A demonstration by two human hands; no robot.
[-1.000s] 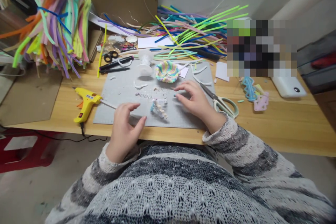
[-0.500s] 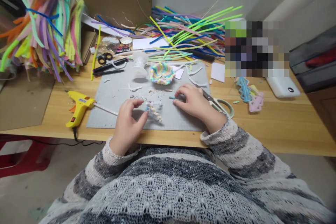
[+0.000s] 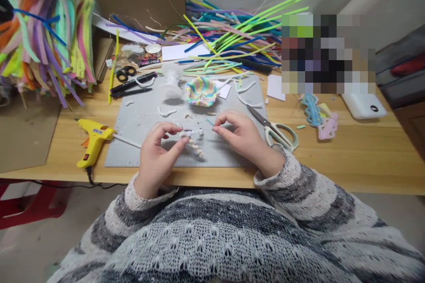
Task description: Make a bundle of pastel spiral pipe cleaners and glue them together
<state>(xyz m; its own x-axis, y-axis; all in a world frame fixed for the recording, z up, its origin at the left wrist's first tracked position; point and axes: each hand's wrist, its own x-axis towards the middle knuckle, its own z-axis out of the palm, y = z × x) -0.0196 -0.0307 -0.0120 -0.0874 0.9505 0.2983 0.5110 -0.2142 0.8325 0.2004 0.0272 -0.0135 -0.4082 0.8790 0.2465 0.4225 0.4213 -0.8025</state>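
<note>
My left hand (image 3: 156, 150) is at the front of the grey cutting mat (image 3: 126, 150), thumb and index finger closed on the left end of a small twisted pipe-cleaner piece (image 3: 196, 147). This piece is white and cream, and its gripped end is partly hidden by the fingertips. To the right, my right hand (image 3: 241, 135) pinches a short blue bit of pipe cleaner (image 3: 210, 122) that points left from the fingertips. Beyond both hands sits a pastel striped, wavy-edged pipe-cleaner bowl (image 3: 202, 92), beside a clear spool (image 3: 171, 80). Green-handled scissors (image 3: 277, 129) lie right of my right hand.
A yellow glue gun (image 3: 93, 141) lies at left, its cord running over the table edge. Loose pipe cleaners (image 3: 232, 40) spread along the back; a big bundle (image 3: 43, 35) stands at far left. Markers (image 3: 133, 85), a white power bank (image 3: 363, 101) and blue and pink zigzag pieces (image 3: 327, 124) lie around.
My left fingers have closed on the twisted piece, covering its blue part. My right hand has lifted slightly and shifted left with the blue bit, leaving the scissors more visible. The view has shifted slightly.
</note>
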